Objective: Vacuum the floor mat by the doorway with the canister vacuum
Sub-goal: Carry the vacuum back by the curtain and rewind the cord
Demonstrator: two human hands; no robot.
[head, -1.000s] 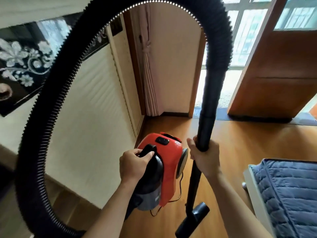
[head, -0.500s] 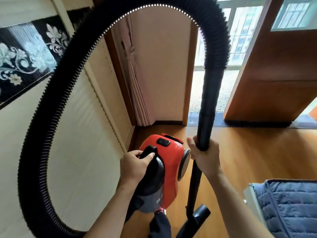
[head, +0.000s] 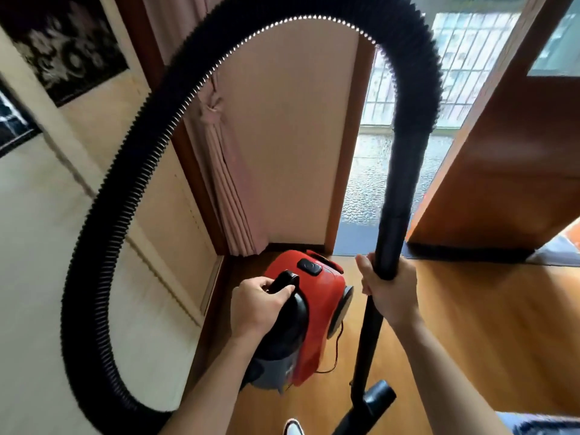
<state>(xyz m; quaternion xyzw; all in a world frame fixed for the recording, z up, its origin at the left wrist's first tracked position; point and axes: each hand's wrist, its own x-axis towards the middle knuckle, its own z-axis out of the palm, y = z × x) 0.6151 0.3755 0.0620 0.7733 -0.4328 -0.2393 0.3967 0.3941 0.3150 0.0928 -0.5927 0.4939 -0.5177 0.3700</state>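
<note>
**Both hands busy: canister in one, wand in the other**

The left hand (head: 257,304) has its fingers curled right round the black handle (head: 284,279) on top of the red canister vacuum (head: 317,309), thumb over the top, so it's a full closed grip. The canister sits tilted under that hand and a thin black cord (head: 337,350) loops down below it.

Just to the right of it, the right hand (head: 389,296) is wrapped tight round the black wand (head: 395,215), right where the thick upper tube meets the thinner lower one. The wand stands roughly upright. Below the hand it runs down to the nozzle (head: 373,400), which is close to the bottom edge, above the wooden floor (head: 470,324).

Above the hand, the wand turns into the ribbed black hose (head: 103,246). That arcs up over both hands, then sweeps down the far left and out of view.

Ahead of the hands is a door frame (head: 348,183), with a pink curtain (head: 226,183) tied back in the corner to its left. A wooden door (head: 508,171) stands open on the right.

There's a grey strip (head: 357,238) at the threshold and a pale pebbly surface (head: 364,189) past it. I can't tell which of those is the mat. Either way, the nozzle is well apart from both.
</note>
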